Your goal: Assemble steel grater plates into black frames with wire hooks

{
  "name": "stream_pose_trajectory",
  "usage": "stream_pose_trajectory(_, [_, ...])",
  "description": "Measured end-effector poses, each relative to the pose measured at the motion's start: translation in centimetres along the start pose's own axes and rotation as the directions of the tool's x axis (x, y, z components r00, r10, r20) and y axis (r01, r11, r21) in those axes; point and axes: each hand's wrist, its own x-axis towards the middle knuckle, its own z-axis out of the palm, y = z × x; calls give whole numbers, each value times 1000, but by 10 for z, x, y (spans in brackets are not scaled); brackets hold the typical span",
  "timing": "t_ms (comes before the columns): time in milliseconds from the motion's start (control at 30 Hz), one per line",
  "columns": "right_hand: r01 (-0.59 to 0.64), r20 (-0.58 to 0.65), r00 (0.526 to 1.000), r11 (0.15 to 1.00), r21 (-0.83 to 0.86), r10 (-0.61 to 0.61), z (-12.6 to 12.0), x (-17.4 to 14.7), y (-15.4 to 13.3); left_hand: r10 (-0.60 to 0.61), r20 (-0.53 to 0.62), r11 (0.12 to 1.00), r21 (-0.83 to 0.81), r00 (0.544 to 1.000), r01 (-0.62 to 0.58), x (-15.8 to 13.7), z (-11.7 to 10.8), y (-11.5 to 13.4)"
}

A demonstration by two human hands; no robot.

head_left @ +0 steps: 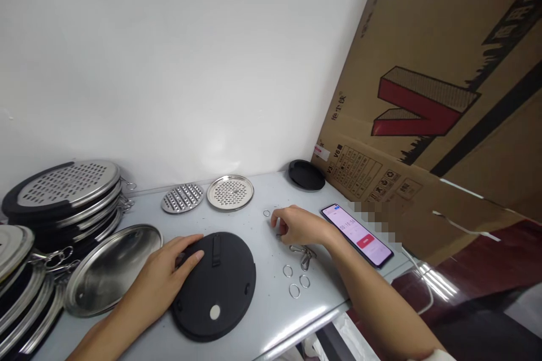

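Note:
My left hand (pixel 171 268) grips the upper left edge of a round black disc (pixel 226 299), thumb on top and fingers at the rim. The disc lies on the table, with a raised black strip near its top and a pale round spot low down. Over the table to the right, my right hand (pixel 296 223) has its fingers curled together. A bit of metal shows under them, but what they hold is hidden. Just beyond the fingertips lies a small metal ring (pixel 266 213). Metal clips (pixel 305 256) and several more rings (pixel 294 291) lie below that hand.
Stacked grater-topped lids (pixel 70 186) and a shiny steel bowl or lid (pixel 114 271) stand left. Two perforated metal discs (pixel 231 193) lie by the wall. A black dish (pixel 306 174), a phone (pixel 358 235) and a large cardboard box (pixel 406 169) are right.

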Motion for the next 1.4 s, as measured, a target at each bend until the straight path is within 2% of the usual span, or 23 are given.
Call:
stream_pose_trajectory(233, [63, -102, 993, 994, 90, -54, 13, 11, -4, 136, -36, 988, 74, 990, -133, 2, -2, -9])
stream_pose_trajectory(300, [75, -143, 988, 985, 154, -53, 11, 14, -4, 196, -61, 975, 117, 979, -188, 6, -2, 0])
stream_pose_trajectory(367, [83, -207, 978, 970, 227, -35, 9, 17, -3, 271, -37, 953, 150, 962, -262, 10, -1, 22])
stream_pose_trajectory(433, [92, -286, 958, 949, 301, -2, 7, 19, -2, 352, 95, 920, 144, 931, -363, 14, 4, 53])
stream_pose_trajectory(533, [120, -381, 923, 901, 416, 52, 6, 22, -3, 411, 340, 882, 87, 846, -464, 21, 23, 103])
stream_pose_trajectory(600, [144, -410, 908, 856, 496, 85, 6, 24, -4, 382, 473, 896, 21, 794, -443, 28, 41, 126])
stream_pose_trajectory(667, [166, -427, 896, 804, 570, 118, 5, 24, -4, 323, 564, 927, -26, 760, -375, 37, 61, 138])
stream_pose_trajectory(767, [206, -461, 870, 722, 660, 173, 1, 24, -3, 288, 612, 942, -44, 736, -332, 49, 81, 140])
stream_pose_trajectory(867, [238, -461, 861, 632, 737, 215, -3, 24, -1, 285, 635, 945, -61, 718, -321, 56, 85, 136])
stream_pose_trajectory(1067, [248, -402, 890, 510, 824, 216, -1, 25, 1, 266, 622, 954, -59, 737, -294, 56, 85, 140])
stream_pose_trajectory(1300, [271, -438, 867, 512, 816, 240, 2, 27, -1, 222, 609, 971, -69, 762, -227, 52, 92, 141])
stream_pose_trajectory(1400, [278, -433, 869, 485, 829, 240, 3, 27, -3, 206, 609, 978, -93, 766, -189, 49, 92, 144])
